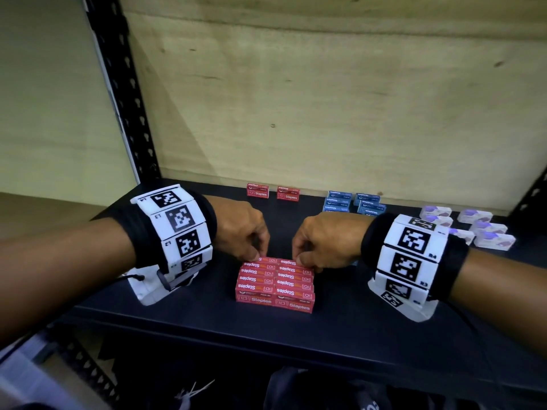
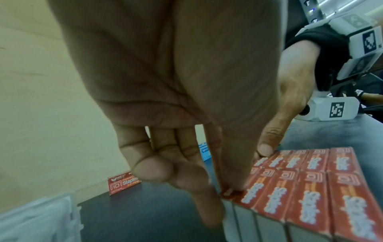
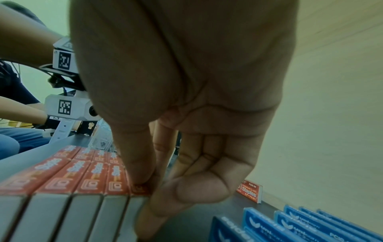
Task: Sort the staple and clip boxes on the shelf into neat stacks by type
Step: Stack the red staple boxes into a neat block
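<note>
The fingers (image 2: 234,183) of the left hand (image 1: 241,224) pinch the rearmost red staple box (image 2: 233,194) of the left column, thumb on its top face and index finger down its end, the remaining fingers loosely curled. The fingers (image 3: 136,165) of the right hand (image 1: 321,242) pinch the rearmost box (image 3: 139,189) of the right column the same way, thumb on top and index finger against the end.

Both boxes stand at the back of a block of red staple boxes (image 1: 275,284), set on edge in 2 columns side by side, labels up, near the front middle of the black shelf (image 1: 207,327). In the wrist views 5 boxes show in each column, pressed face to face.

Each wrist carries a white band of black-and-white markers (image 1: 177,223) over a black strap.

Behind the hands, 2 more red staple boxes (image 1: 258,190) stand apart from each other near the plywood back panel (image 1: 296,99). To their right a group of blue staple boxes (image 1: 353,202) stands in 2 rows; the right wrist view shows them upright, close together. Further right, white and purple boxes (image 1: 485,229) lie loosely grouped; their labels are too small to read.

A black perforated upright (image 1: 127,93) frames the shelf on the left.
</note>
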A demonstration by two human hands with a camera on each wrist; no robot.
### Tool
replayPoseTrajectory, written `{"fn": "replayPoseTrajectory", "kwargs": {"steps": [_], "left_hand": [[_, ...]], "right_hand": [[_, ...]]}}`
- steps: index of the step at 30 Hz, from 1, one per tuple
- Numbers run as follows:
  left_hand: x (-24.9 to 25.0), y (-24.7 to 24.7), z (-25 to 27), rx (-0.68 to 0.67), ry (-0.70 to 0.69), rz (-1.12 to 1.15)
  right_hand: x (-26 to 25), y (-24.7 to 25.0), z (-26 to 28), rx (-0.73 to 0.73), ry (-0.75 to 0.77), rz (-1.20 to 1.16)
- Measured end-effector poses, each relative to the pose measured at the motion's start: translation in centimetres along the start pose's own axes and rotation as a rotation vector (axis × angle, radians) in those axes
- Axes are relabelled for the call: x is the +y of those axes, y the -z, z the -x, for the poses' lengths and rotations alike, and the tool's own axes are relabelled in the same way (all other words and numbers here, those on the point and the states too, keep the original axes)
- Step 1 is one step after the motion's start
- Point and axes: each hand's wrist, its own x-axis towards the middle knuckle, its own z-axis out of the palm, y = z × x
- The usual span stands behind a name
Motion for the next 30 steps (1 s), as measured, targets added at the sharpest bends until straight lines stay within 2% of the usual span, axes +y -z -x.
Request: {"fn": "replayPoseTrajectory", "kwargs": {"steps": [8, 14, 19, 25, 30], "left_hand": [[-0.2, 0.2, -0.2, -0.024, 0.063, 0.022], [-1.8, 2.8, -1.0, 0.097, 0.128, -0.072], [-4.1, 6.5, -2.9, 0.218, 0.221, -0.255], [-7.2, 9.3, -6.5, 0.163, 0.302, -0.363], [-9.2, 9.4, -9.8, 0.128, 0.312, -0.363]], "right_hand": [[0.3, 0.3, -0.3, -0.048, -0.009, 0.014], [1.4, 3.9, -1.5, -0.026, -0.068, 0.078], [3.0, 8.0, -3.9, 0.021, -0.121, 0.198], [5.5, 10.1, -9.2, 0.065, -0.207, 0.379], [6.9, 9.8, -12.8, 0.069, -0.198, 0.391]]}}
